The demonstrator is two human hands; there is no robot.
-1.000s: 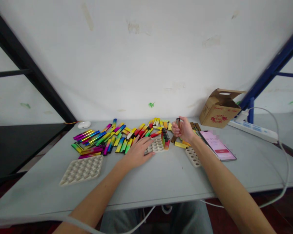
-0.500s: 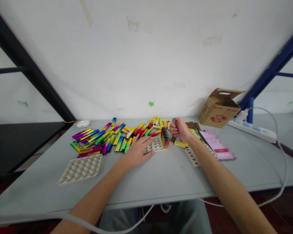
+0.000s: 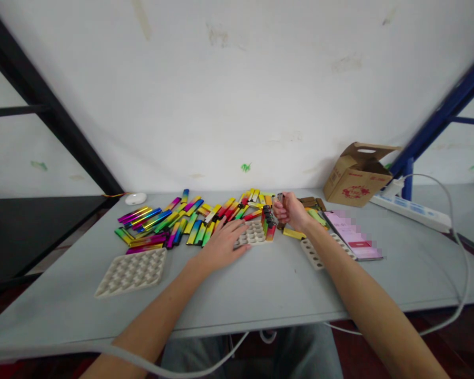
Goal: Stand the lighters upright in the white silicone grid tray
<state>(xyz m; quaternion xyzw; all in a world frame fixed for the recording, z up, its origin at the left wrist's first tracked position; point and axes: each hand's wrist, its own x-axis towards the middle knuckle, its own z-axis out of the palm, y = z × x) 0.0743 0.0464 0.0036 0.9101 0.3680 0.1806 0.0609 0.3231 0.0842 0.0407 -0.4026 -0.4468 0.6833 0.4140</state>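
Note:
My left hand [image 3: 224, 243] lies flat with its fingers stretched over the left side of a white tray [image 3: 253, 234] with rows of holes. Several lighters [image 3: 269, 223] stand upright along the tray's right edge. Just right of them, my right hand [image 3: 289, 210] is closed around a lighter [image 3: 280, 197], whose metal top sticks up above the fingers; most of its body is hidden. Behind and left of my left hand, many shiny rainbow-coloured lighters [image 3: 193, 231] lie in a loose heap.
Another white holed tray [image 3: 132, 272] lies at the left, and a third tray [image 3: 312, 253] sits partly under my right forearm. A phone [image 3: 353, 237], an open cardboard box [image 3: 351, 181] and a power strip [image 3: 414, 211] are at the right. A white case [image 3: 136, 198] is at the back left.
Both hands keep nearly the same places, the right still closed on its lighter. The whole view has shifted very slightly.

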